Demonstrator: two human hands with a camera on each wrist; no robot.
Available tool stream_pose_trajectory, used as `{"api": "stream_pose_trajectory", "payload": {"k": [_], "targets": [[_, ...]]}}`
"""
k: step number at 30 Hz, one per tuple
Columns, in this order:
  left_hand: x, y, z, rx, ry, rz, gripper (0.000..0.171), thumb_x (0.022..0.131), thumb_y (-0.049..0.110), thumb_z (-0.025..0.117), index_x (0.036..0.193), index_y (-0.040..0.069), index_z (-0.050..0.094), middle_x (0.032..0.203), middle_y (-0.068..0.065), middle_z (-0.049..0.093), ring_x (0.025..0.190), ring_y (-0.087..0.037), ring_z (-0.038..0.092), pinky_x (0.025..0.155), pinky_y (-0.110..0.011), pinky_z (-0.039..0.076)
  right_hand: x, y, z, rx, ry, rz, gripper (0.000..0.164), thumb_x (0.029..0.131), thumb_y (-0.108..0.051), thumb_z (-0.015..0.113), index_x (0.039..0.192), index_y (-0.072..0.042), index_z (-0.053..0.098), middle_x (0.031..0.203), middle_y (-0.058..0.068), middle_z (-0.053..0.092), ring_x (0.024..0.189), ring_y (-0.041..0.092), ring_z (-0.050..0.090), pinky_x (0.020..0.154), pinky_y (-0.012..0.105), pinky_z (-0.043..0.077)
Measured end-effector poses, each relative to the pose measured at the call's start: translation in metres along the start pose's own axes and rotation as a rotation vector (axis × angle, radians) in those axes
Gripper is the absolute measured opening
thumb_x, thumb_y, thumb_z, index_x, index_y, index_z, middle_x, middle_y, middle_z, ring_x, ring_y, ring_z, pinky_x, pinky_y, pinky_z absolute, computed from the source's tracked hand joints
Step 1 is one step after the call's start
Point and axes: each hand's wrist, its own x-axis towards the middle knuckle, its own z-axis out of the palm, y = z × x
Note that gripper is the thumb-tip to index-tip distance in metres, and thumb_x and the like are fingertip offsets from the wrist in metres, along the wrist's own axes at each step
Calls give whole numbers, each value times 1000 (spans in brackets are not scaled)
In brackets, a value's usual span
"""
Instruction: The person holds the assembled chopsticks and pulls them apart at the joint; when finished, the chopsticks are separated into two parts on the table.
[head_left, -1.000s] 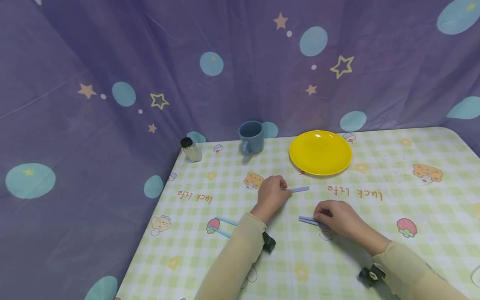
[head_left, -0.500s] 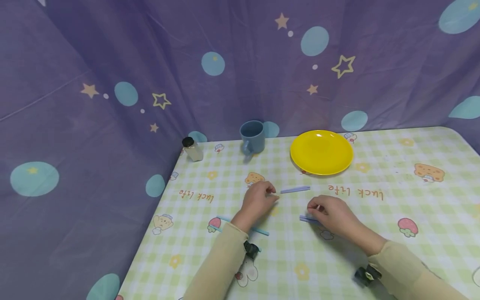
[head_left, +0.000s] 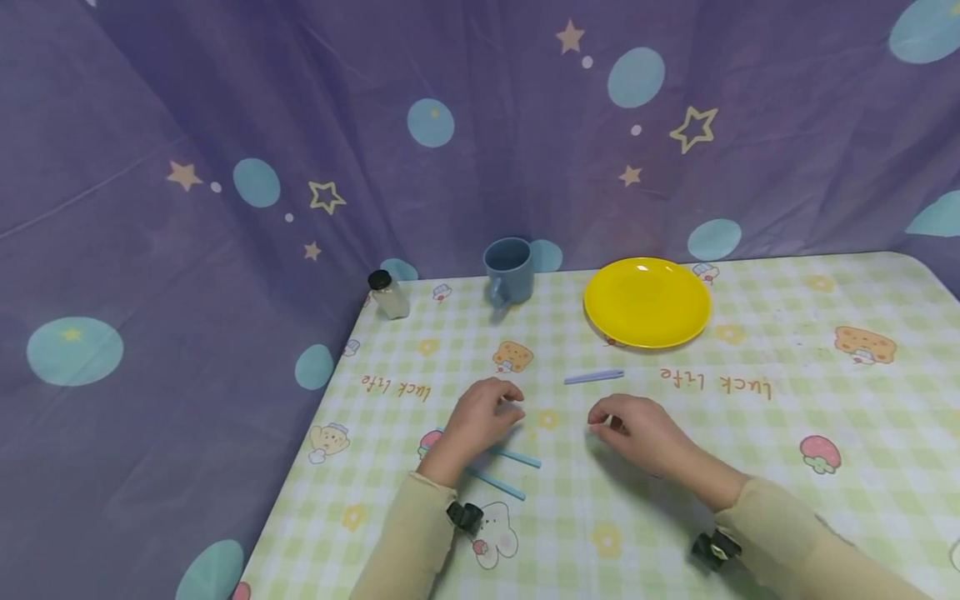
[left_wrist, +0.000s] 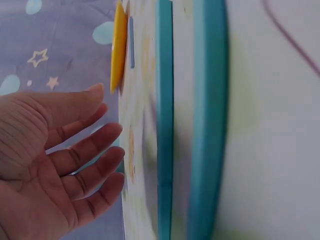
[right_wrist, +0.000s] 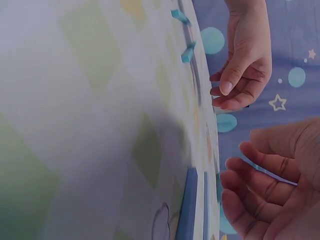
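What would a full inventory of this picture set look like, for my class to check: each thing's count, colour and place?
Tablecloth: one, green-and-white check with prints, over the table
Curtain: count unclear, purple with blue spots and stars, behind and left
Jar: one, pale with black lid, back left
Mug: one, blue, between jar and plate
Plate: one, yellow, right of mug
Violet sticks: apparently two, pale violet, in front of plate
Teal sticks: two, teal, left of centre
Blue stick: at least one, blue, low in right wrist view
Wrist devices: two, black, one per wrist
Sleeves: two, pale yellow, on both arms
Left grip: one, bare, holding nothing
Right grip: one, bare, holding nothing
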Motion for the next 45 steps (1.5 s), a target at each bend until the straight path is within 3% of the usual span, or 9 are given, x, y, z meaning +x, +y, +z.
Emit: {"api": "stream_pose_trajectory", "payload": {"k": [8,19,25,32,38,45], "targets": [[-20,-18,-15,-4,-8,62,15,89,15,72,104,15,73,107,1,65,104,-24,58,89,-42,47,6,-11,16,19,-72,-37,5,87,-14,73,91,-12,71,84,-11,65,70,2,53,66,26,48],[-40,-34,-24,-21,-1,33,15,82,7,77,95,12,73,102,0,63,105,-26,55,94,-47,41,12,-25,35,37,-160,-74,11,87,-16,73,97,-11,71,89,-5,67,75,6,55,70,29,49],[-42,-40,-20,89,-24,23,16,77,10,81,88,18,72,99,0,58,97,-24,51,87,-46,41,16,-26,50,17,-159,-133,11,86,-18,74,95,-11,71,89,-5,68,81,8,59,76,34,50],[-43,-44,-15,143,-8,16,18,74,12,83,79,19,68,94,2,54,93,-23,48,81,-44,40,21,-29,62,-42,-186,-150,16,80,-20,80,90,-11,70,79,-8,58,71,7,47,69,29,44],[-44,-44,-15,144,3,17,19,74,13,84,73,19,66,94,3,52,91,-23,46,79,-43,39,25,-32,66,-73,-180,-119,17,79,-18,81,83,-14,66,74,-10,51,70,7,43,67,28,42],[-43,-43,-13,156,2,16,19,74,12,83,74,19,65,92,3,51,89,-22,45,78,-41,38,26,-35,70,-108,-163,-61,16,78,-8,78,75,-14,65,71,-9,54,69,10,48,66,31,44]]}}
